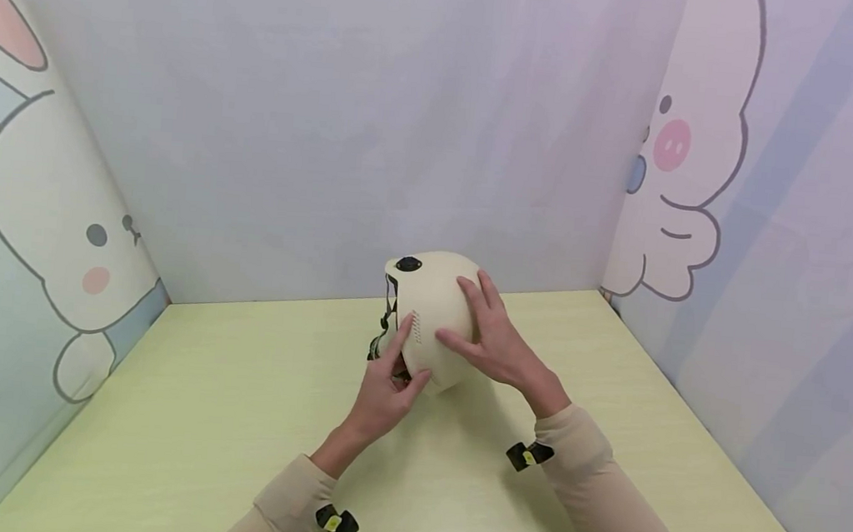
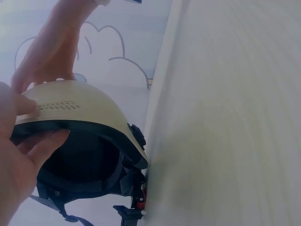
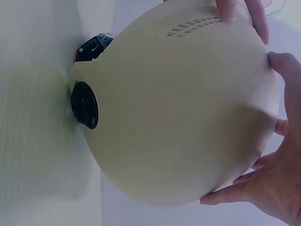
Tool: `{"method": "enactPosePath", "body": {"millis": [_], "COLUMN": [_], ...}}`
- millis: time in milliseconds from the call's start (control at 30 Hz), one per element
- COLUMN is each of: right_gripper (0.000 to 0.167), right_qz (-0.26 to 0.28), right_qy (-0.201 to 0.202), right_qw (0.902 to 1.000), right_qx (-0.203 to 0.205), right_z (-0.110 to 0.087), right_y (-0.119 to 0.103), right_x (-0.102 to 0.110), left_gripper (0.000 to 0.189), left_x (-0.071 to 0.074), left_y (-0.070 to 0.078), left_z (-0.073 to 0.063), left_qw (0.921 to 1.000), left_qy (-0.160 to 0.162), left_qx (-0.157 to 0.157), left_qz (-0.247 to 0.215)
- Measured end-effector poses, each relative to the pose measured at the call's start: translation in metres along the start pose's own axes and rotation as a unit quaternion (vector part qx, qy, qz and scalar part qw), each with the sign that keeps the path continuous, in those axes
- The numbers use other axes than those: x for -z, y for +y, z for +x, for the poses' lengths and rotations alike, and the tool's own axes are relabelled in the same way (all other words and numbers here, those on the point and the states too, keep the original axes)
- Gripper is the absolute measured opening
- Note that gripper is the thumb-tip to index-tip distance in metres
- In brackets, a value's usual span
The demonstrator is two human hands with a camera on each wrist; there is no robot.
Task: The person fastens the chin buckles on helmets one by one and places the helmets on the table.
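Note:
A cream helmet (image 1: 441,317) is tilted at the table's middle, its open side towards the left. The left hand (image 1: 382,392) grips its lower rim; in the left wrist view one finger lies on the shell by the slotted vent (image 2: 59,105) and another reaches inside the rim. The right hand (image 1: 496,338) holds the rounded shell from the right, thumb and fingers spread round it. A dark padded lining (image 2: 84,160) and black straps (image 2: 59,205) show at the opening. On the shell's far end sits a round black fitting (image 3: 84,104).
The pale yellow-green table (image 1: 234,418) extends around the helmet. A plain curtain-like back wall (image 1: 332,125) stands behind it, with cartoon-printed panels left and right. Small black devices (image 1: 337,524) are strapped at both wrists.

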State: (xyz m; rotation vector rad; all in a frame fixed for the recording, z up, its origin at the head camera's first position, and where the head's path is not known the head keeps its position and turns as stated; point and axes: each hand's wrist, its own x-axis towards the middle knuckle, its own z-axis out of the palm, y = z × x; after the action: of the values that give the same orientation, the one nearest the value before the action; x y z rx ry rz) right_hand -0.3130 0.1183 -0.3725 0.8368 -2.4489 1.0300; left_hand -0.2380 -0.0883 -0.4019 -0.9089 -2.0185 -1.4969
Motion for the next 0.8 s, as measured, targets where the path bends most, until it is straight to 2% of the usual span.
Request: {"method": "enactPosePath", "body": {"millis": [167,300,400,567,800], "right_gripper": [0.084,0.084,0.084,0.086,0.092], "right_qz": [-0.004,-0.005,-0.005,-0.005,-0.013], "right_qy": [-0.001,-0.001,-0.001,-0.001,-0.005], "right_qw": [1.0,1.0,1.0,0.9999,0.9991], "right_qx": [-0.002,-0.002,-0.004,-0.009,-0.039], "right_z": [-0.001,-0.0012,-0.0009,-0.001,-0.0013], "right_y": [-0.0003,-0.0015,-0.0026,-0.0032,-0.004], "right_x": [-0.0002,-0.0001,0.0003,-0.0004,-0.0021], "left_gripper": [0.088,0.094,0.086,0.068,0.076], "left_x": [0.0007,0.0001,-0.0008,-0.0018,-0.0018], "left_y": [0.0002,0.0008,0.0012,0.0008,0.0003], "left_z": [-0.0021,-0.0031,-0.0028,-0.0032,-0.0033], "left_qw": [0.9999,0.9995,0.9985,0.9974,0.9954], "left_qy": [-0.008,-0.004,-0.002,-0.002,-0.01], "left_qx": [0.005,0.031,0.051,0.066,0.085], "left_qz": [0.007,-0.006,-0.017,-0.029,-0.045]}}
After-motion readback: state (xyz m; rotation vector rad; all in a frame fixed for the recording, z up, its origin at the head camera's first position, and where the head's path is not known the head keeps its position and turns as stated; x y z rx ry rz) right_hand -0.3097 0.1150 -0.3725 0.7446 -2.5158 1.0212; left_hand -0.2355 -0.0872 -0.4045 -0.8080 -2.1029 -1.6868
